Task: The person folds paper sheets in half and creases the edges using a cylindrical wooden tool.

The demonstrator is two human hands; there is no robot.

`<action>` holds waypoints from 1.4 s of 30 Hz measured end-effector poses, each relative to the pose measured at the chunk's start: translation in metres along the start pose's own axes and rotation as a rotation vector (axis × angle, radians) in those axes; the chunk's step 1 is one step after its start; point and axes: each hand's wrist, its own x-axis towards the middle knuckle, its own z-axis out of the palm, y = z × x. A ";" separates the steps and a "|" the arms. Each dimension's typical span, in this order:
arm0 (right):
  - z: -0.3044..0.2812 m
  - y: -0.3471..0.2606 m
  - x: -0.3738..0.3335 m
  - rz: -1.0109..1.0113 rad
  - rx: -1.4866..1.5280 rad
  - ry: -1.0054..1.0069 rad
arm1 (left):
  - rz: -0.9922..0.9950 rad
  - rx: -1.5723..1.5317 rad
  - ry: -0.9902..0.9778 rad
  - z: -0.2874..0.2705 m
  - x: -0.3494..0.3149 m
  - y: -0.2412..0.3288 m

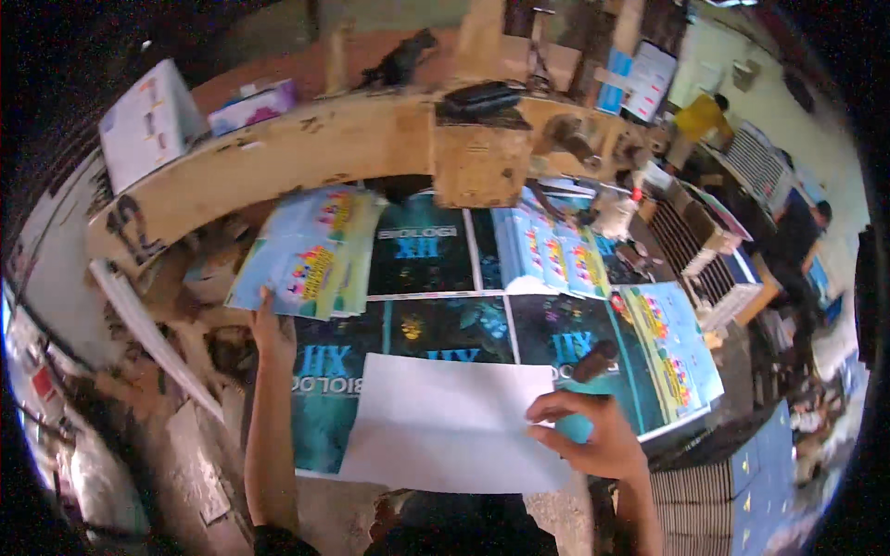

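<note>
My left hand (269,326) is at the lower left corner of a fanned stack of blue and yellow printed covers (306,264), thumb on top and fingers closed on the edge. A folded white sheet (454,426) lies in front of me, with a crease across its middle. Over the sheet's right edge is my right hand (598,435), its thumb and forefinger curved and apart at the tips. Beneath everything spreads a large dark teal printed sheet (426,259) covering the worktable. A small dark brown lump (595,361) rests just beyond my right hand.
More printed covers lie fanned at the back (547,250) and in a stack at right (672,347). A wooden box (480,162) stands against the wooden ledge (306,153). Stacked bound blocks (691,500) sit at lower right. Two people (802,227) are farther off at right.
</note>
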 end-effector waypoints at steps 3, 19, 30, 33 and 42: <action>-0.001 -0.012 -0.001 -0.046 -0.094 -0.080 | 0.013 0.147 -0.090 -0.016 0.035 -0.023; -0.010 -0.081 0.021 -0.409 -0.578 0.063 | 0.399 0.544 -0.979 0.226 -0.172 -0.058; -0.013 -0.095 0.047 -0.850 -0.605 0.053 | 0.070 0.343 -0.889 0.264 -0.231 -0.143; -0.028 -0.063 0.087 -0.761 -0.854 0.117 | -0.056 0.239 -0.872 0.258 -0.225 -0.174; -0.188 0.025 0.180 -0.388 -1.190 0.820 | 0.263 0.384 -0.914 0.261 -0.231 -0.150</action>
